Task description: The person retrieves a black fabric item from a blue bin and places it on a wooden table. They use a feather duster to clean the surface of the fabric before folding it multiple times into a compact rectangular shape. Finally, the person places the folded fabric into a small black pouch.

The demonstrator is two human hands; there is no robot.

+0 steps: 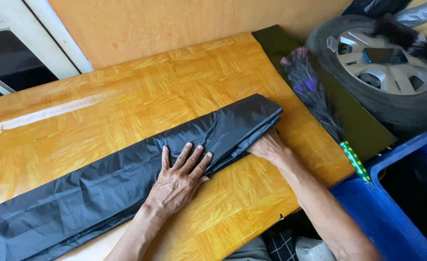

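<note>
Black, thin plastic sheeting (126, 179), folded into a long flat strip, lay diagonally across an orange wood-pattern tabletop (126, 96), running from the bottom-left corner up toward centre-right.

Head view, the only one: my left hand (177, 181) rested palm-down on the strip approx. mid-length, fingers spread flat, gripping nothing. I judged it was there to pin the layers so the fold wouldn't spring open. My right hand (270, 147) sat at the strip's right end, fingers tucked under the edge of the folded layers; I couldn't tell whether they pinched the plastic or only pushed against it. Prob. it was steadying that end.

The plastic looked glossy and crinkled, w/ fine creases along its length and several layers stacked at the right end.

Beside the table's right edge lay a feather duster (315, 94) w/ dark purple-tinged plumes and a green spotted handle, on a dark mat (363, 130). Beyond it, a car tyre w/ silver hubcap (387, 63). A blue plastic bin (392, 217) stood at lower right. An orange wall (174, 19) ran behind.
</note>
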